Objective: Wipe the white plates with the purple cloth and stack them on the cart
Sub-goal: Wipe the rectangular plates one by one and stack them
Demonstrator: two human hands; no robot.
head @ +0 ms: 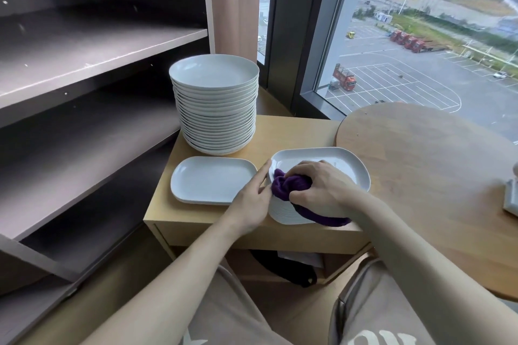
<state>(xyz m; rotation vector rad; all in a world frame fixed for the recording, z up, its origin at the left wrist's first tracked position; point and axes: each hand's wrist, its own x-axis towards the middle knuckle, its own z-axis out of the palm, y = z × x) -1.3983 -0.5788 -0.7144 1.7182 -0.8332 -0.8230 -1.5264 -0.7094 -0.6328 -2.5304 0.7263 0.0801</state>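
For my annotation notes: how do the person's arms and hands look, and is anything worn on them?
The forearms are bare, with no sleeves in view. The left hand and right hand show no gloves, rings or watch.

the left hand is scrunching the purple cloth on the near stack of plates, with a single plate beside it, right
No, the head view shows the right hand scrunching the purple cloth on the near stack of plates; the left hand only touches its edge. The single plate is beside it.
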